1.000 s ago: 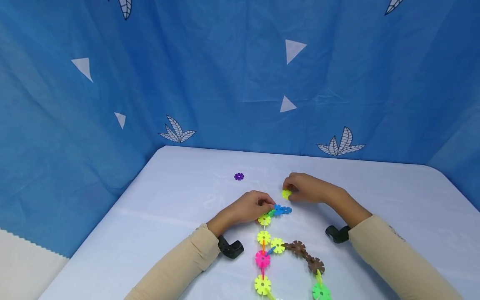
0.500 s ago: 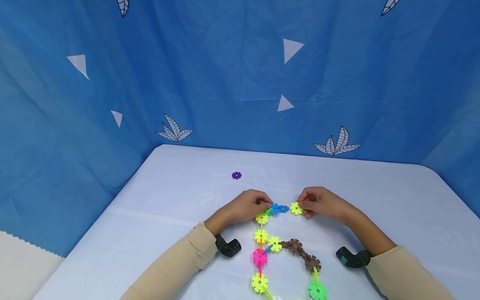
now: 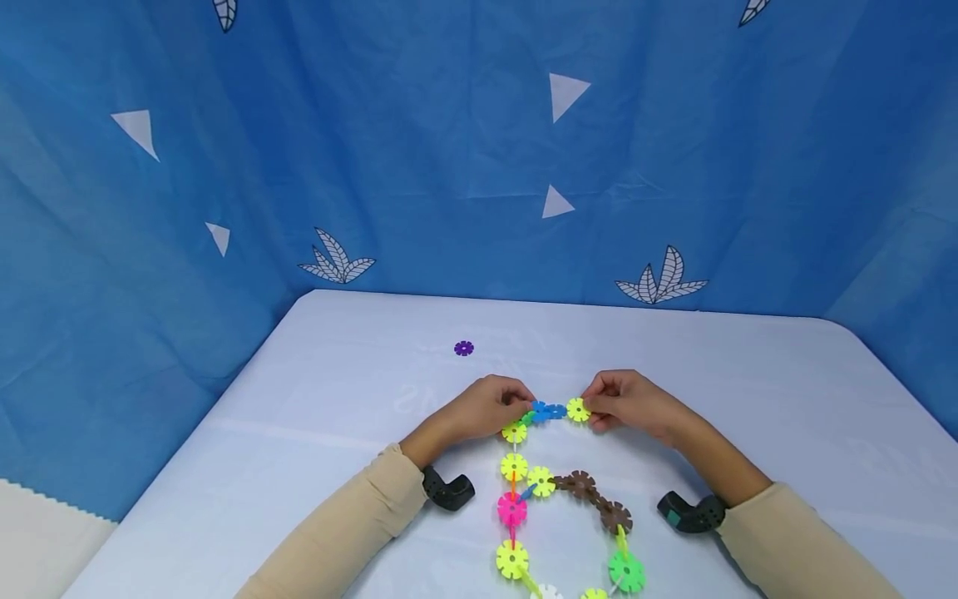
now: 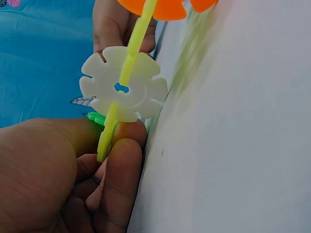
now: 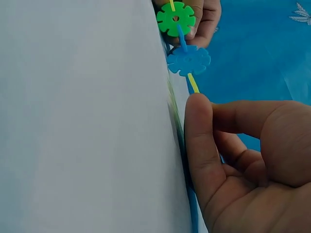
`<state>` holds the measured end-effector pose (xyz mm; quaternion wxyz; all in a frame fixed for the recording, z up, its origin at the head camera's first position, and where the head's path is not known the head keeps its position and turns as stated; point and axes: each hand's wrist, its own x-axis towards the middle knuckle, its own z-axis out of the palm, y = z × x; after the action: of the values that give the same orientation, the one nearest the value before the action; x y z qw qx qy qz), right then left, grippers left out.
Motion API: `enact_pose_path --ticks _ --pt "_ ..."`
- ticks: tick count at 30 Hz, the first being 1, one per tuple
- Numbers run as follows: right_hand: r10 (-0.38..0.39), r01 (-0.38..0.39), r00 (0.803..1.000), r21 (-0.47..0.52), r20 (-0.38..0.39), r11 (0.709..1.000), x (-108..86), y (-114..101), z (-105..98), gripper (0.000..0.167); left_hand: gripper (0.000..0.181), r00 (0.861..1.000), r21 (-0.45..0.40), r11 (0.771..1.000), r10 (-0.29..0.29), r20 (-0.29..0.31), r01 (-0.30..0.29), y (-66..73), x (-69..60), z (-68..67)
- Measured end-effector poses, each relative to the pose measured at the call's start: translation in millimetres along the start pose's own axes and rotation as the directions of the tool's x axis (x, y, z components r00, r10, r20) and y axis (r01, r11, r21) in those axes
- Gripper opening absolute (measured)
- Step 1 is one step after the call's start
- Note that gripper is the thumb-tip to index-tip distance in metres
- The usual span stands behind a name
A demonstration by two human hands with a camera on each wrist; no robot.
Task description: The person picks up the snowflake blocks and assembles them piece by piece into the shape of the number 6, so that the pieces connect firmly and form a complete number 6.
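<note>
In the head view my left hand point(image 3: 490, 408) pinches the upper end of a chain of slotted snowflake discs, at a green disc point(image 3: 527, 418) beside two blue discs point(image 3: 540, 411). Between thumb and fingertips, my right hand point(image 3: 632, 402) holds a yellow snowflake disc point(image 3: 578, 409). That disc stands close against the outer blue disc; the right wrist view shows its thin yellow edge point(image 5: 193, 83) at the blue rim point(image 5: 189, 60), but whether they interlock I cannot tell. In the left wrist view a white disc point(image 4: 124, 90) hangs just beyond my left fingers.
The chain runs toward me through a pink disc point(image 3: 512, 509), then loops by brown discs point(image 3: 582, 484) and a bright green disc point(image 3: 626, 572); its near end leaves the frame. One loose purple disc point(image 3: 464, 348) lies farther back on the white table point(image 3: 359, 349). A blue curtain point(image 3: 419, 150) hangs behind.
My right hand has brought the yellow disc down and nearer, then left up to the blue discs. My left hand keeps its hold on the chain. The head view has shifted slightly.
</note>
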<state>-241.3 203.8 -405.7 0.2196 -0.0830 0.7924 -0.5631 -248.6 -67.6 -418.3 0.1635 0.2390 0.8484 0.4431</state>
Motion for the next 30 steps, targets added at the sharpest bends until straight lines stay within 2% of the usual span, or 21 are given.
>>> enact_pose_path --ticks 15,22,30 --pt "0.036 -0.035 0.999 0.050 -0.021 0.998 -0.4 2.3 4.6 0.015 0.013 1.000 -0.017 1.000 0.024 0.002 -0.024 -4.7 2.3 2.5" --pt "0.023 -0.022 0.999 0.045 -0.030 0.999 0.7 1.9 11.0 0.014 0.012 1.000 -0.025 1.000 0.010 -0.010 -0.010 -6.0 2.0 2.7" --pt "0.029 -0.027 0.998 0.030 -0.056 0.999 -0.2 0.6 16.9 0.011 0.010 1.000 -0.023 0.999 0.026 -0.015 -0.026 -4.7 1.7 3.9"
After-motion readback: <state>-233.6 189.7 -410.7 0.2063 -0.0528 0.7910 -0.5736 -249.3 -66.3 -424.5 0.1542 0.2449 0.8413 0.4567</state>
